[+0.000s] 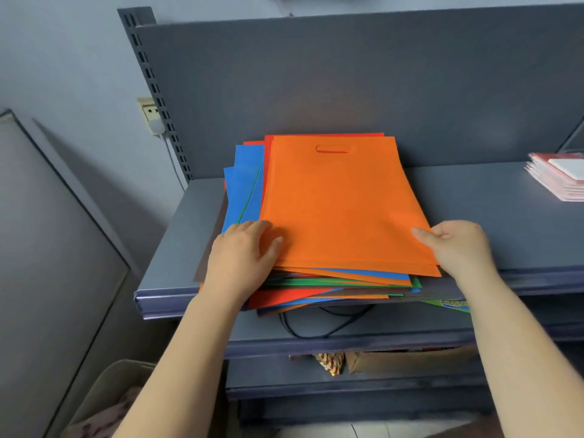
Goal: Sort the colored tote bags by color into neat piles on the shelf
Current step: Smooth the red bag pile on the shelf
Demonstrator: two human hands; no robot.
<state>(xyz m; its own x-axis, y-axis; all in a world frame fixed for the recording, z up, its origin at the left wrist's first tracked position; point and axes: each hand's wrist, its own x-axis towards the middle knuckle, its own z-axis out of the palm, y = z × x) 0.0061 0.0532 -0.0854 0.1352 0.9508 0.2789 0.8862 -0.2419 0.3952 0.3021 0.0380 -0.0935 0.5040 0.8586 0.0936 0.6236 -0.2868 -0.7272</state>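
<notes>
A mixed stack of flat tote bags (322, 286) lies on the grey shelf (493, 216), with orange, blue, red, green and brown edges showing. An orange bag (341, 203) with a cut-out handle is on top. Blue bags (246, 188) stick out at the stack's left. My left hand (243, 257) grips the near left corner of the stack, thumb on the orange bag and fingers curled over the edge. At the near right corner my right hand (455, 245) pinches the orange bag's edge, thumb on top.
A pile of pink and white items (559, 178) sits at the shelf's right end. Lower shelves hold a black cable (316, 327) and a cardboard box (407, 361). A bin (104, 403) stands on the floor at left, beside a grey cabinet (47, 248).
</notes>
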